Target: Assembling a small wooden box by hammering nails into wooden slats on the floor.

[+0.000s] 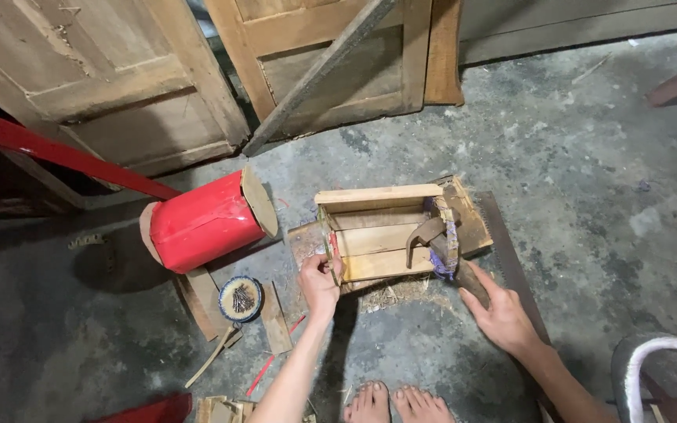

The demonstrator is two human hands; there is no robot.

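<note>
The left hand (319, 283) pinches the near-left corner of the small wooden box frame (389, 231), which sits on the concrete floor (589, 180) at centre. The right hand (501, 316), at four o'clock from the frame, clamps the claw hammer (444, 247) handle; a red cylinder (207, 222) lies at nine o'clock.

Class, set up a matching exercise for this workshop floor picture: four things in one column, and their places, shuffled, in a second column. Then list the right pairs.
Things
1. small wooden box
2. hammer
3. round tin of nails
4. red cylinder

Places
A. lying on its side, left of the box
B. on the floor below the red cylinder
C. gripped at its handle by the right hand
D. steadied at its left end by the left hand

Pairs: 1-D, 2-C, 3-B, 4-A
</note>
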